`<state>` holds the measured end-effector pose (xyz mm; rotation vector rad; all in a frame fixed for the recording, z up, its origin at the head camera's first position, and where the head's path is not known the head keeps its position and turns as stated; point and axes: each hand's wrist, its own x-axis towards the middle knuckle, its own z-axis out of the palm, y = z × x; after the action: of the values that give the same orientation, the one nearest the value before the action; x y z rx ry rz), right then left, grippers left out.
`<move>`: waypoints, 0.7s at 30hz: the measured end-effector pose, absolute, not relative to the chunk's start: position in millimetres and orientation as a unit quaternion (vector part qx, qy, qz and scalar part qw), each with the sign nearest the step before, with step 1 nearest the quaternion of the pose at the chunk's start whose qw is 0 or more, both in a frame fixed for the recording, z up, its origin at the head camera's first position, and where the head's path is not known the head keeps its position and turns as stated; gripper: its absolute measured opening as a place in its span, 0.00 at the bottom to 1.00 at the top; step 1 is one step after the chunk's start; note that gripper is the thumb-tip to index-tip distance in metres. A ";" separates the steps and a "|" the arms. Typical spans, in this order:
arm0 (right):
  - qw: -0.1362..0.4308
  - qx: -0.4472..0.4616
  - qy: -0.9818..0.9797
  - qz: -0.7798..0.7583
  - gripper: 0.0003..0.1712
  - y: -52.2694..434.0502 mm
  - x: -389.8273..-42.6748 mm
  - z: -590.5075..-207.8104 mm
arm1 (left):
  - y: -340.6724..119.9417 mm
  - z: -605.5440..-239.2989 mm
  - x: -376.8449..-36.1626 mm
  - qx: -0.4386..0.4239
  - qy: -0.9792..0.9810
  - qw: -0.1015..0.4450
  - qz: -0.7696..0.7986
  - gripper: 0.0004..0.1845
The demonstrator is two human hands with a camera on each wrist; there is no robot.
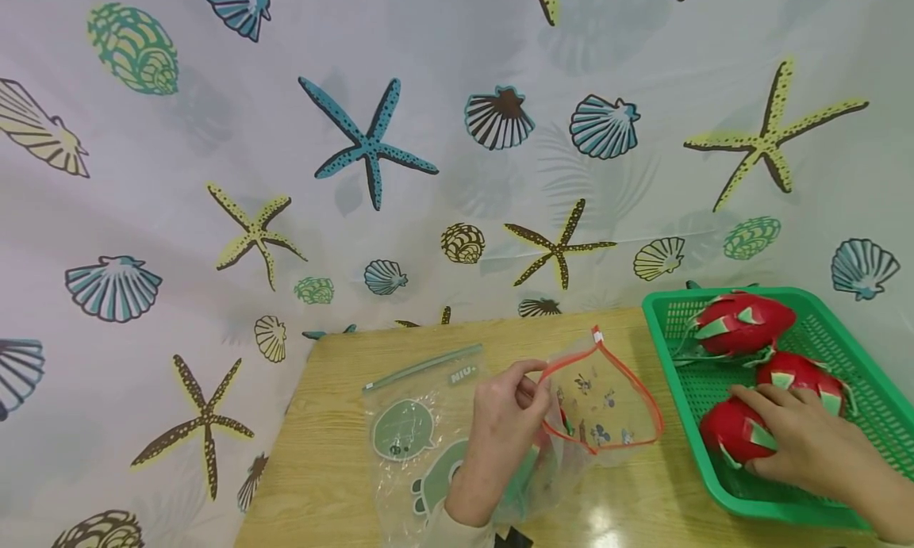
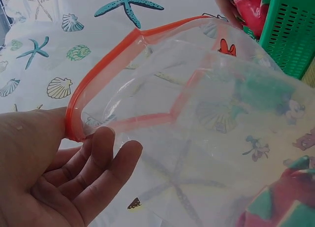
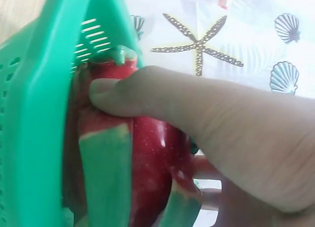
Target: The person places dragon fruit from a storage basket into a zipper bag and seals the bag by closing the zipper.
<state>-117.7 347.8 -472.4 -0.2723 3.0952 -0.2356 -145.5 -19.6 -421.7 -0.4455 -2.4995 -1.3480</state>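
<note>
Soft light w/ glare on tbl, R wrist pic blurry.

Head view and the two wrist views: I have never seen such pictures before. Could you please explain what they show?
No machine is working here; these are a person's bare hands. The wide picture comes from a camera worn on the head; the two close ones come from cameras on the wrists. On the wooden table, a clear bag with a green zip lies flat. The left hand holds the rim of an open, red-edged bag, with a dragon fruit inside. The right hand grips another dragon fruit in the green basket, near two more fruits. Behind is a cloth printed with shells and starfish.
</note>
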 end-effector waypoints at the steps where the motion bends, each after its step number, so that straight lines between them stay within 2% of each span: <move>1: 0.008 -0.084 0.994 -0.074 0.55 347.3 -117.7 -470.4 | -19.6 -421.6 -145.4 -0.153 -0.862 0.132 -0.465 0.09; 10: 0.000 -0.041 0.996 -0.082 0.60 341.4 -115.8 -447.5 | -19.1 -421.4 -144.7 -0.152 -0.864 0.129 -0.463 0.09; 16: -0.038 -0.037 0.992 -0.114 0.61 335.4 -115.1 -437.9 | -19.4 -421.8 -144.8 -0.148 -0.863 0.127 -0.466 0.09; 21: -0.030 -0.011 0.988 -0.148 0.63 329.5 -117.8 -431.3 | -18.2 -423.1 -144.8 -0.161 -0.862 0.134 -0.461 0.09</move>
<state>-117.8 329.5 -431.3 -0.0358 3.1653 -0.4749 -144.8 -18.2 -423.1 -0.4656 -2.4986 -1.3372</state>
